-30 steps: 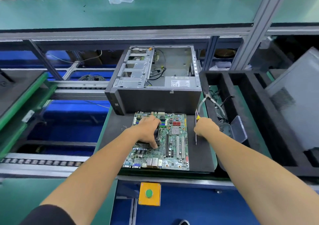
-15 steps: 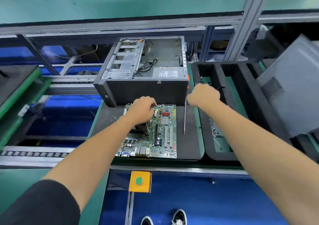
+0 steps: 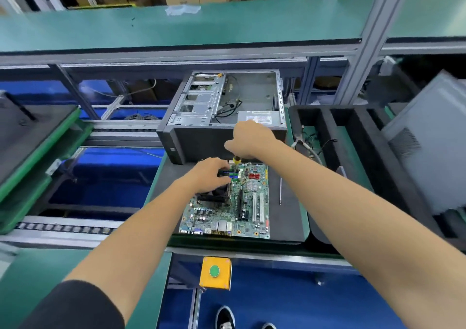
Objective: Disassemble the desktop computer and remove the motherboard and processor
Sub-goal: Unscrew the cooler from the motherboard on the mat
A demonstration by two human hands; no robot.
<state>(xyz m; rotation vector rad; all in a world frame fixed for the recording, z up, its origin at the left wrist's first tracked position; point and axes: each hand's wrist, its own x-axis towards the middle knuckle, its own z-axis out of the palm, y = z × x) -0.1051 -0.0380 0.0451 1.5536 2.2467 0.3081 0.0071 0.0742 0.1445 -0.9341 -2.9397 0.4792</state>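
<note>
Lying flat on a black mat (image 3: 290, 217) on the desk (image 3: 37, 265), the green motherboard (image 3: 227, 212) runs its long axis away from the person, port side nearest them, far edge just short of the open computer case (image 3: 227, 117). The left hand (image 3: 209, 175) curls over the black cooler (image 3: 214, 197) at the board's far left. The right hand (image 3: 252, 139) grips a yellow-handled screwdriver (image 3: 236, 161), held nearly upright, tip down by the board's far edge. A thin metal rod (image 3: 280, 191) lies on the mat right of the board, pointing the same way. The case holds loose black cables and a grey box; the black compartmented tray (image 3: 353, 152) to the right holds wires.
</note>
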